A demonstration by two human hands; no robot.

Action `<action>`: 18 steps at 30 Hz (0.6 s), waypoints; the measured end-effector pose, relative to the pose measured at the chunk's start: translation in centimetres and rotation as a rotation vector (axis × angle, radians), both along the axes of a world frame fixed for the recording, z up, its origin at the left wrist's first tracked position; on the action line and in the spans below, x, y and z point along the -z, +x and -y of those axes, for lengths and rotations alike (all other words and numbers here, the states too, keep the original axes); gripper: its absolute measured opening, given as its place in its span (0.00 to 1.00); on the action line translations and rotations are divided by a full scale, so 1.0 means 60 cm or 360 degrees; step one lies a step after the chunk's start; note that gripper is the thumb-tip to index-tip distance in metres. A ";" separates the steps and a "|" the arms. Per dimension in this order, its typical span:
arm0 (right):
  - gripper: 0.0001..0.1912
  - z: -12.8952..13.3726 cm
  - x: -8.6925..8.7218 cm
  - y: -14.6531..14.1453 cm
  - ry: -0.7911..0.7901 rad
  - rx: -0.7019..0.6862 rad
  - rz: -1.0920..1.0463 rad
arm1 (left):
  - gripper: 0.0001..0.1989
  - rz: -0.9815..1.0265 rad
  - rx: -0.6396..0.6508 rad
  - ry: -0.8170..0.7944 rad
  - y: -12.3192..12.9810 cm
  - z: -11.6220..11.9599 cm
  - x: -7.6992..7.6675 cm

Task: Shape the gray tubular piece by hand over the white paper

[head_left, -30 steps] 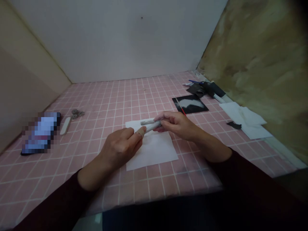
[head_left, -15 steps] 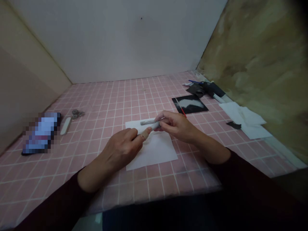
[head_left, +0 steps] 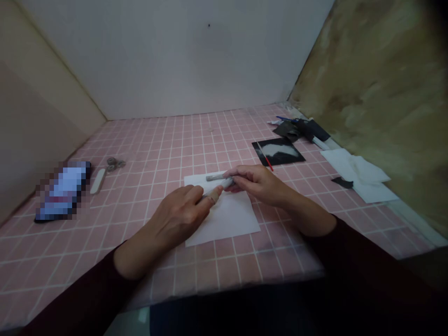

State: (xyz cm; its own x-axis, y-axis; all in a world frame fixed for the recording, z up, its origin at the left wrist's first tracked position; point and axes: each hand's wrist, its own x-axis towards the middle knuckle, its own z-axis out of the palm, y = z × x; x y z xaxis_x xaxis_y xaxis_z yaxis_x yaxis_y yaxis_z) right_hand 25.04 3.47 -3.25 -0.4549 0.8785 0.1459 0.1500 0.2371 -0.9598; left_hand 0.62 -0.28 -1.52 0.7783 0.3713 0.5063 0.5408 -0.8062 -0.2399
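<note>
Over a white sheet of paper (head_left: 227, 221), both hands meet at a pale grey rod (head_left: 228, 182) that lies slantwise between them. My left hand (head_left: 180, 212) is closed round its near end, with the thumb stretched along it. My right hand (head_left: 259, 181) is closed at the far end, its fingers bent over the rod. A second slim grey stick (head_left: 214, 178) juts leftward from under the right fingers, just above the rod. Whether the two touch is hidden by the fingers. The exact kind of either one does not show.
At left lie a blurred phone (head_left: 65, 191), a white rounded bar (head_left: 98, 181) and small grey round pieces (head_left: 114, 163). Right of centre, a red-ended stick (head_left: 265, 156) rests on a black sheet with white powder (head_left: 290, 156). Dark scraps (head_left: 287, 129) and white papers (head_left: 367, 186) line the right wall.
The right fingers have flattened and drawn closer together over the sticks. Both hands stay in nearly the same place; the whole view has shifted slightly.
</note>
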 end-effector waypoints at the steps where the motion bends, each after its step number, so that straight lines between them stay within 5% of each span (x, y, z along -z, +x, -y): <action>1: 0.11 -0.001 0.001 0.000 -0.0010 0.0012 -0.0021 | 0.16 -0.0005 -0.0002 0.0002 0.000 0.000 0.000; 6: 0.07 -0.001 0.001 0.000 -0.0166 -0.0027 -0.0107 | 0.17 -0.0022 -0.0008 -0.0008 0.002 0.003 -0.002; 18: 0.07 0.004 -0.005 0.003 -0.0086 -0.0036 -0.0037 | 0.15 -0.0041 0.0026 0.0002 0.004 0.003 -0.002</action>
State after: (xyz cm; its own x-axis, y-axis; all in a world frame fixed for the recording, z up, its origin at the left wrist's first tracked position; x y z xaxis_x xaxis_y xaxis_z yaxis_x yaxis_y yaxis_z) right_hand 25.24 3.24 -2.94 -0.4718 0.8750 0.1090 0.1230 0.1877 -0.9745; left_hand 0.85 -0.49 -1.38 0.7971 0.3579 0.4863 0.5212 -0.8145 -0.2549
